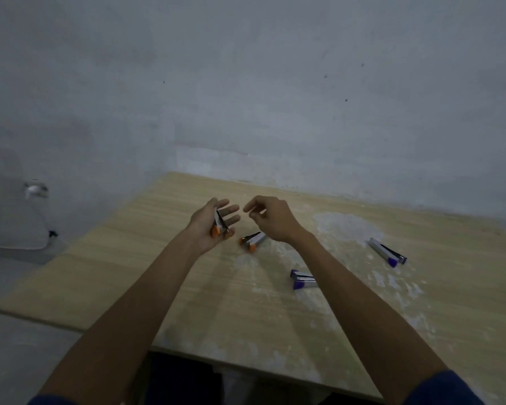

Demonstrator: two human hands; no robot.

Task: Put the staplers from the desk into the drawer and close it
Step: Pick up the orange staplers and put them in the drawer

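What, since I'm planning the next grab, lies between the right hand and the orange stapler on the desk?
Nothing visible does. The right hand hovers empty close above the orange stapler on the desk, with open air between them. The left hand, carrying another orange stapler, is off to the side.

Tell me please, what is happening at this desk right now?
A person is collecting staplers from a wooden desk. The left hand, palm up, carries an orange-tipped stapler. The right hand hovers beside it, fingers loosely curled and empty. A second orange stapler, a near purple stapler and a far purple stapler lie on the desk. No drawer is in view.
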